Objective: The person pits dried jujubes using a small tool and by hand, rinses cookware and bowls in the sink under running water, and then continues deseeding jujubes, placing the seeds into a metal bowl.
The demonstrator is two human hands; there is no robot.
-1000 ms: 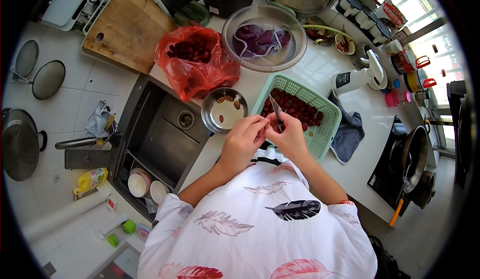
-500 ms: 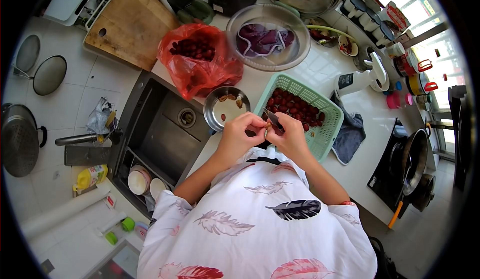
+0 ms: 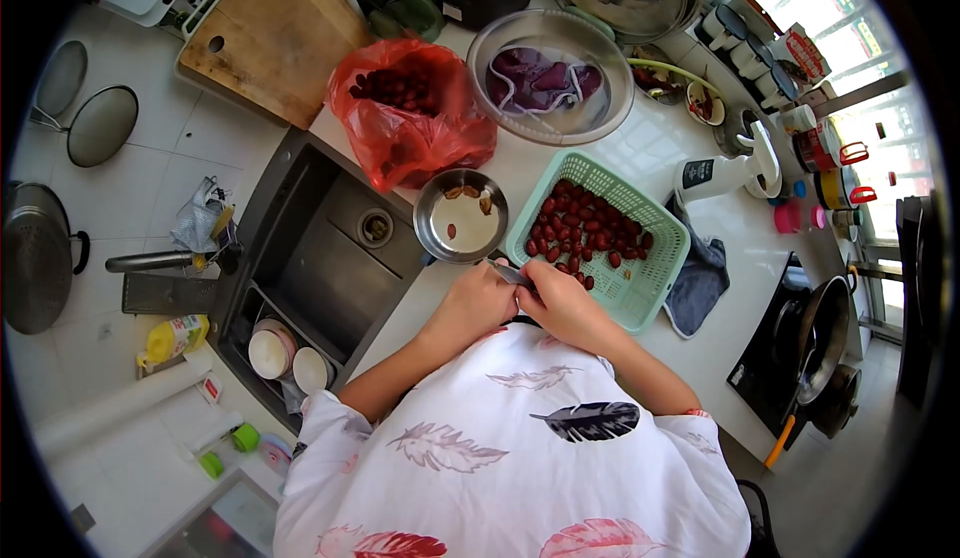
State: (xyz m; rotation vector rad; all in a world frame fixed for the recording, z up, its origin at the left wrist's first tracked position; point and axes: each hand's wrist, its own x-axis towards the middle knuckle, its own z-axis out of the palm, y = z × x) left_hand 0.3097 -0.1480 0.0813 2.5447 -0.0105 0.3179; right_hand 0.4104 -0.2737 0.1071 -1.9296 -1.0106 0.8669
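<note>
My left hand (image 3: 473,303) is closed in front of my chest, near the steel bowl (image 3: 462,248); what its fingers hold is hidden. Pressed close beside it, my right hand (image 3: 563,303) grips a small knife (image 3: 512,275), whose dark blade points up and left over the left fingers. Several brown date pieces (image 3: 486,205) lie inside the bowl. Just beyond my right hand, dark red dates (image 3: 585,223) fill much of a pale green basket (image 3: 655,283).
A red plastic bag (image 3: 400,153) of dates sits behind the bowl. The sink (image 3: 330,213) lies left, a basin (image 3: 550,138) with purple cloth at the back. On the right are a spray bottle (image 3: 712,176), a grey cloth (image 3: 700,283) and a pan (image 3: 830,343).
Both hands have moved down and left, away from the basket toward my chest. The small yellowish-brown piece seen at the fingertips is now hidden. The view has shifted slightly.
</note>
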